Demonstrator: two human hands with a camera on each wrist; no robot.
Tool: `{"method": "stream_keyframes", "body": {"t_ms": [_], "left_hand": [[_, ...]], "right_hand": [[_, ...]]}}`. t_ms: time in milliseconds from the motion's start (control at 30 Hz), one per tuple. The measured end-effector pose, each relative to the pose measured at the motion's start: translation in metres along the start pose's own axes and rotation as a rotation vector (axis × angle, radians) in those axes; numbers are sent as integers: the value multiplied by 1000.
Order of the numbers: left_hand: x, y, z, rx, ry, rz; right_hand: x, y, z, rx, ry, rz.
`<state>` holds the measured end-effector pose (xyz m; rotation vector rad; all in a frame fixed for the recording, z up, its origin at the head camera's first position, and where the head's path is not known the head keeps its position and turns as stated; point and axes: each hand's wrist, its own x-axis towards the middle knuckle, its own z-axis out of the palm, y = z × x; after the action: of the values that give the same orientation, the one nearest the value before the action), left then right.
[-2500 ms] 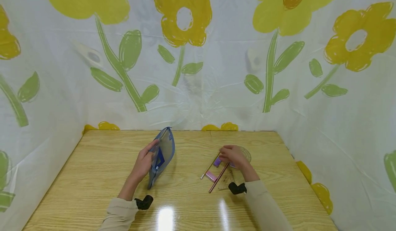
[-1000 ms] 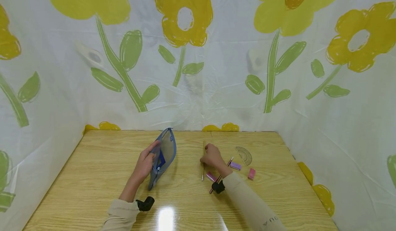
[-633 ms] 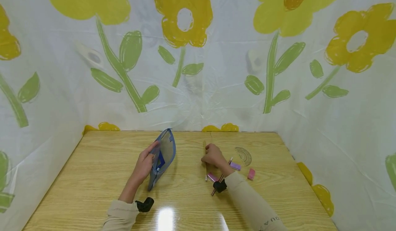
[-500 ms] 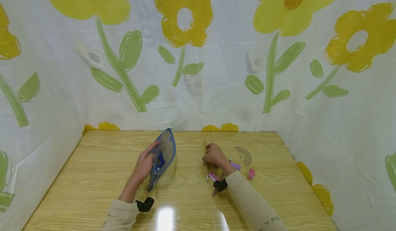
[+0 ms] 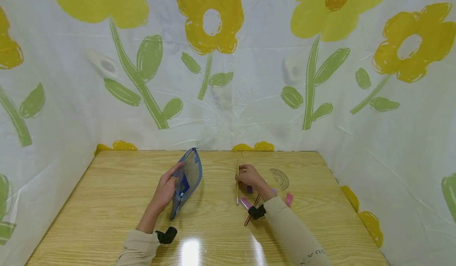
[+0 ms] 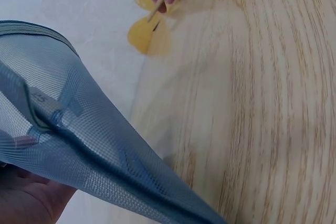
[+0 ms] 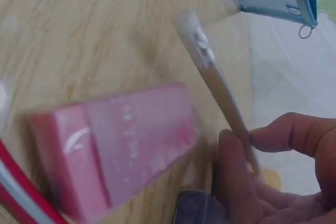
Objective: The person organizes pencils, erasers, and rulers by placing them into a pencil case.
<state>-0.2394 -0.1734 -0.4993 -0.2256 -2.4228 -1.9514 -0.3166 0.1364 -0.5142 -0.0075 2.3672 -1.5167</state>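
Note:
My left hand (image 5: 166,189) grips a blue mesh zip pouch (image 5: 192,175) by its side, its mouth gaping toward the right. A dark blue flat piece (image 5: 185,184) shows inside it. In the right wrist view, my right hand (image 7: 286,174) pinches a yellowish pencil (image 7: 227,100) between thumb and fingers, its white eraser tip toward the camera. In the head view that pencil stands nearly in line with the table's depth. Just below the hand lie a pink eraser (image 5: 245,203) and a dark purple eraser (image 5: 249,189). A reddish pencil (image 5: 248,219) lies partly under the wrist.
A clear protractor (image 5: 280,179) lies right of my right hand. Nearby are another pink eraser (image 5: 289,199) and a lilac eraser (image 5: 274,191), partly behind the forearm. A flower-printed curtain (image 5: 228,111) encloses the wooden table (image 5: 117,194) at the back and sides.
My right hand moved left from near the protractor with the yellowish pencil, turning it straighter, then shifted slightly right and away. The left hand and pouch have stayed in place.

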Motion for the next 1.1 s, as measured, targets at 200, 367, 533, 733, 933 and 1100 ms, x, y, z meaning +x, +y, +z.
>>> {"method": "stream_keyframes", "body": {"t_ms": [200,367,533,733,933,1100], "left_hand": [[0,1,0,-9,1,8],[0,2,0,-7,3,2],[-1,2,0,-18,6,3],[-1,0,-1,-43,11,19],[-2,-1,-1,-66,33,15],[-2,1,0,-95,32,11]], "right_hand": [[2,4,1,45,-4,-30],[2,4,2,119,-35,-31],[0,3,4,169,-64,-63],[0,5,8,219,-78,-135],[1,8,12,223,-69,-222],[-2,4,18,266,-67,-284]]}}
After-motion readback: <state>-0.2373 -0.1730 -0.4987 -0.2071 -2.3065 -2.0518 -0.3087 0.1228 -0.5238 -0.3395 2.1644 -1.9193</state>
